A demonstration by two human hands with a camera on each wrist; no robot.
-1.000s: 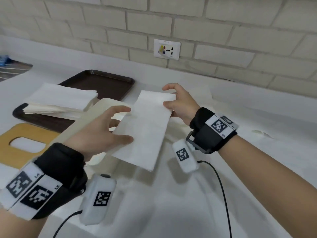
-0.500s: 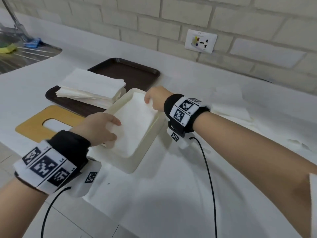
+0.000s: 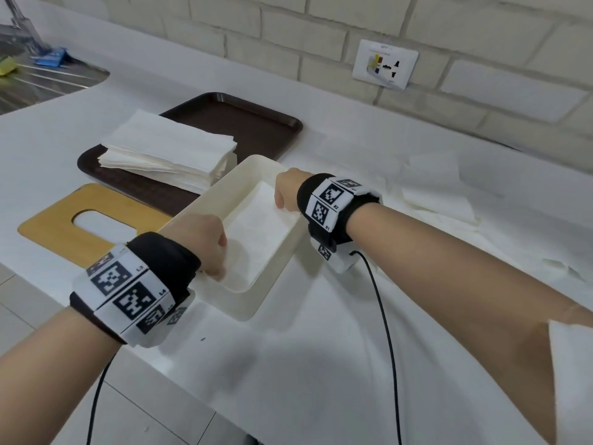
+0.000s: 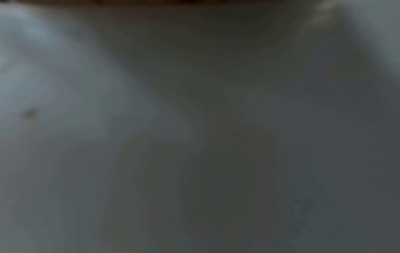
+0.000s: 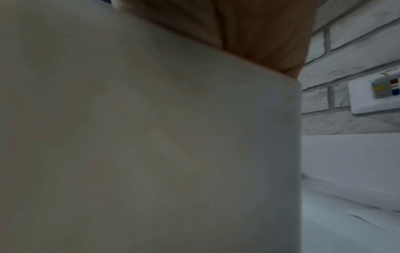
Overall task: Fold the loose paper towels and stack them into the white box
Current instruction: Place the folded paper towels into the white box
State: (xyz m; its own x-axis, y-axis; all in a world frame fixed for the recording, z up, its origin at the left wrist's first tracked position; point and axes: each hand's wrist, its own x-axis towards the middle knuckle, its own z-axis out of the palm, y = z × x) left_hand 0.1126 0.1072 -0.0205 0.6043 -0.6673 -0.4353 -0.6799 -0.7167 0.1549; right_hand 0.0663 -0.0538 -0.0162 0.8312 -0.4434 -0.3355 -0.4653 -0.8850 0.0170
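I see the folded white paper towel (image 3: 256, 234) lying flat inside the shallow cream rectangular plastic box (image 3: 244, 298), which sits on the white counter (image 3: 288, 364) near its front edge. The towel is a soft, faintly embossed rectangle that fills most of the box floor. My left hand (image 3: 200, 244) reaches over the box's near left rim, fingers bent down onto the towel's near end; my right hand (image 3: 286, 191) does the same at the far end. Both seem to press rather than grip, though I cannot tell for sure, since the fingertips are hidden and the left wrist view is a dark blur. The right wrist view shows only the box's smooth outer wall (image 5: 151, 145) and the brick wall behind.

Just left of the box, a thick stack of unfolded white towels (image 3: 167, 155) rests on the dark brown plastic tray (image 3: 250, 123), and a flat tan wooden lid with an oval slot (image 3: 64, 226) lies by the tray's near edge. Loose crumpled towels (image 3: 439, 184) lie toward the counter's back right.

Half a second ago the left hand lay flatter over the towel; a second ago both hands held it in the air above the box.
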